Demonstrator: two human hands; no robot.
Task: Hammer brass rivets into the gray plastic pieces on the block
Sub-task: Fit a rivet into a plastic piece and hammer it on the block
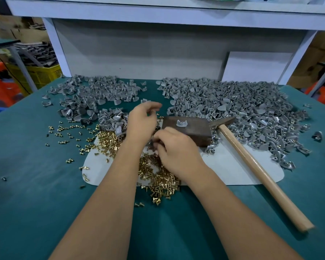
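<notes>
Brass rivets (154, 177), small, light and prone to rolling, lie heaped before the block (188, 128); pinch one by its shank. Right hand (174, 147) fingers curl over them, grasp hidden; left hand (141, 121) hovers loosely open.

Brass-gold rivets (158, 177) under fingers (158, 145); gray plastic pieces (233, 102) beyond; dark brown block (193, 128); teal table (36, 166); white mat (233, 166).
</notes>
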